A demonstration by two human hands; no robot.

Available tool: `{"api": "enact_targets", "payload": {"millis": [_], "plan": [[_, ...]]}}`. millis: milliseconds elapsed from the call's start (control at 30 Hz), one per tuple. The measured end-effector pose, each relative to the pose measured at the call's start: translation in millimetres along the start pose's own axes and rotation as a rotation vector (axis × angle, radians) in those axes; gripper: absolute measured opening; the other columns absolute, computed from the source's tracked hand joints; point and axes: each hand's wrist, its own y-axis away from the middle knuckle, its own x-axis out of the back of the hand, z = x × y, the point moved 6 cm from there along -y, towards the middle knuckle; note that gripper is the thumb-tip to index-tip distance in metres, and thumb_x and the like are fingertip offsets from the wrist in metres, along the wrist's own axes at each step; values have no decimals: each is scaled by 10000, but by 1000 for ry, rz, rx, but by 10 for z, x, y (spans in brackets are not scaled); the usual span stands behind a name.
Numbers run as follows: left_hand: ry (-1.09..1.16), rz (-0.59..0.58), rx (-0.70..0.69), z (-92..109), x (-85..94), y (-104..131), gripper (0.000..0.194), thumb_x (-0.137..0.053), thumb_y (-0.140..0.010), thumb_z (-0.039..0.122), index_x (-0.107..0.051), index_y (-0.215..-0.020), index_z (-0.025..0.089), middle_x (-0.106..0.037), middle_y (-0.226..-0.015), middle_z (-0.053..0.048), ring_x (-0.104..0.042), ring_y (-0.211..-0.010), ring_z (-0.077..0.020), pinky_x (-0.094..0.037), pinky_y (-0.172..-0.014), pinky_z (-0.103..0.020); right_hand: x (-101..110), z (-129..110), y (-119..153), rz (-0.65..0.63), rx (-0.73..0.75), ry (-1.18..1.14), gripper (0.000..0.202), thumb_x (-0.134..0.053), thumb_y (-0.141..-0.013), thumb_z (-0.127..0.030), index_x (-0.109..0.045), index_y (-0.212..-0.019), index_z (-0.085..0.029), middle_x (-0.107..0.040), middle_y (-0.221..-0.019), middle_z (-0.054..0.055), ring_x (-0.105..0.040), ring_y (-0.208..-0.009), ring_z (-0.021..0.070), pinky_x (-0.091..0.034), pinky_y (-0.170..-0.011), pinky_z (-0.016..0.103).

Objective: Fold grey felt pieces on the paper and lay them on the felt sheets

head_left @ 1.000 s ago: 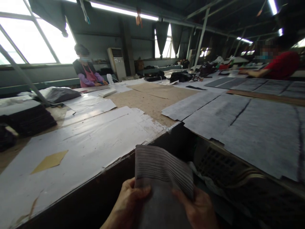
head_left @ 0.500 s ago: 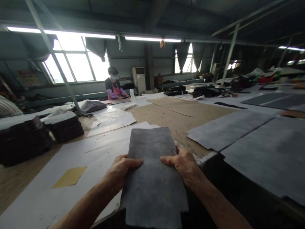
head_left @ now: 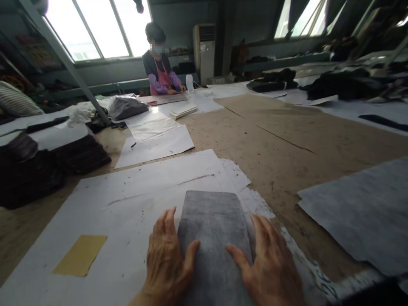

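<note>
A grey cut piece of fabric-like sheet point(head_left: 213, 238), possibly a stack, lies on white paper right in front of me, its lower end cut off by the picture's edge. At its left side is my left hand point(head_left: 167, 250), fingers stretched forward and apart, thumb resting on the piece's top face. My right hand point(head_left: 270, 259) mirrors it along the right edge, the thumb on the surface and the fingers extended outside. Neither hand wraps round the piece. The white paper sheet point(head_left: 127, 212) spreads beneath and to the left, with a small tan card point(head_left: 81, 255) on it.
Dark fabric stacks point(head_left: 76, 153) stand at the left. Across the brown-topped table point(head_left: 270, 148), a person in a pink apron point(head_left: 162, 78) works with both hands. Large grey sheets point(head_left: 366, 208) lie at the right, and dark cloth heaps point(head_left: 344, 85) farther back. A metal pole point(head_left: 66, 63) rises at left.
The grey piece has gone from being held up between both hands to lying on the white paper. Both hands have loosened, fingers now stretched out. My view has tipped downward and moved closer.
</note>
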Motion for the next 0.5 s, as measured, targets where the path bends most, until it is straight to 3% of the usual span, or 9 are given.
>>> {"api": "enact_targets", "payload": {"millis": [100, 200, 333, 433, 500], "plan": [[-194, 27, -359, 214, -34, 114, 723, -474, -827, 400, -188, -1407, 75, -308, -1441, -189, -257, -1339, -307, -255, -1065, -462, 69, -130, -146, -31, 187, 7, 619, -420, -881, -451, -296, -1379, -106, -371, -1378, 181, -329, -1268, 355, -350, -981, 516], [-295, -70, -528, 276, -237, 246, 779, -446, -830, 504, -206, -1400, 30, -327, -1431, -201, -258, -1344, -295, -216, -1076, -424, -111, -264, -79, -181, 399, 8, 628, -438, -876, -353, -237, -1414, -99, -346, -1412, 136, -239, -1321, 332, -286, -1015, 506], [-338, -152, -510, 202, -409, 349, 782, -471, -813, 525, -265, -1383, 31, -347, -1419, -203, -292, -1327, -311, -236, -1054, -437, -368, -244, 147, -365, 440, 55, 568, -458, -871, -338, -334, -1369, -95, -364, -1404, 119, -259, -1310, 340, -297, -983, 508], [-254, -190, -491, 150, -372, 319, 712, -447, -847, 469, -234, -1403, 80, -398, -1396, -177, -331, -1310, -292, -213, -1070, -463, -359, -223, 123, -369, 449, 12, 513, -444, -882, -331, -385, -1328, -87, -389, -1386, 127, -292, -1293, 336, -280, -988, 506], [-119, -213, -417, 102, -292, 190, 612, -434, -873, 377, -239, -1404, 145, -446, -1370, -141, -390, -1275, -255, -264, -1059, -446, -317, -162, -26, -312, 377, -52, 438, -437, -893, -293, -436, -1273, -76, -460, -1323, 139, -372, -1245, 295, -308, -987, 456]]}}
